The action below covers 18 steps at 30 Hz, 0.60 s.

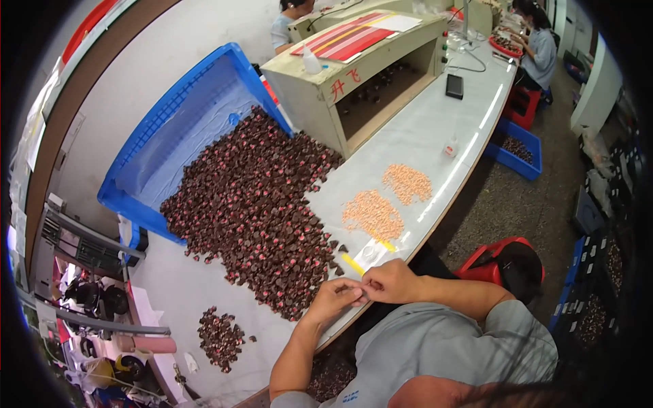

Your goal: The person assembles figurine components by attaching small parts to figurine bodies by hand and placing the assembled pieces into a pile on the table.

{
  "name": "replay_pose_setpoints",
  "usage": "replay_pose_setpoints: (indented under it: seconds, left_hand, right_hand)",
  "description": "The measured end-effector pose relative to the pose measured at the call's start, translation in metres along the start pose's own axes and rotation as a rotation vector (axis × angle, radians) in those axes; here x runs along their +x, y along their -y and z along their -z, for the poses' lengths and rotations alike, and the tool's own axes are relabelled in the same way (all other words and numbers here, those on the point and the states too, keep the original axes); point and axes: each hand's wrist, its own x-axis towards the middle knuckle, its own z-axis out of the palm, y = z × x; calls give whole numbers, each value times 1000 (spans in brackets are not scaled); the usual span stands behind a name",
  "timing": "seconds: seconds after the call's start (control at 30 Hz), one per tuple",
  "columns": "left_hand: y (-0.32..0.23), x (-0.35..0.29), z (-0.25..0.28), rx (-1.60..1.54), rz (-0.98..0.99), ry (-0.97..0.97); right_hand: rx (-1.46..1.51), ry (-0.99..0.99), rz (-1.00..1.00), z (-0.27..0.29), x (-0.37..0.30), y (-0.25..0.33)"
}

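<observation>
At the table's near edge my left hand (333, 300) and my right hand (392, 281) meet, fingertips together. Both have their fingers closed in a pinch; whatever lies between them is too small to make out. Just beyond my hands are a yellow strip (353, 263) and a clear plastic piece (373, 254). A large heap of small dark brown pieces with pink-red spots (265, 211) spreads to the left. Past the strip lie two piles of tiny peach-coloured pieces, a nearer pile (374, 216) and a farther pile (407, 183).
A tilted blue crate (146, 170) stands behind the heap. A smaller dark pile (221, 338) lies at near left. Beyond are an open-fronted beige box (306, 88), a small bottle (450, 147) and a black device (454, 86). At right are a red stool (500, 262) and a seated co-worker (537, 51).
</observation>
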Motion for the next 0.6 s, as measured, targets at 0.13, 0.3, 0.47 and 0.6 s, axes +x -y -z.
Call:
replay_pose_setpoints:
  seconds: [0.13, 0.3, 0.47, 0.6]
  left_hand:
    - [5, 2, 3, -10, 25, 10]
    - [9, 5, 6, -34, 12, 34]
    - [11, 6, 5, -21, 20, 45]
    - [8, 5, 4, -30, 20, 55]
  right_hand:
    - [24, -11, -33, -6, -7, 2]
    - [90, -3, -72, -10, -11, 1]
    - [146, 113, -209, 1, -3, 8]
    - [147, 212, -265, 4, -1, 7]
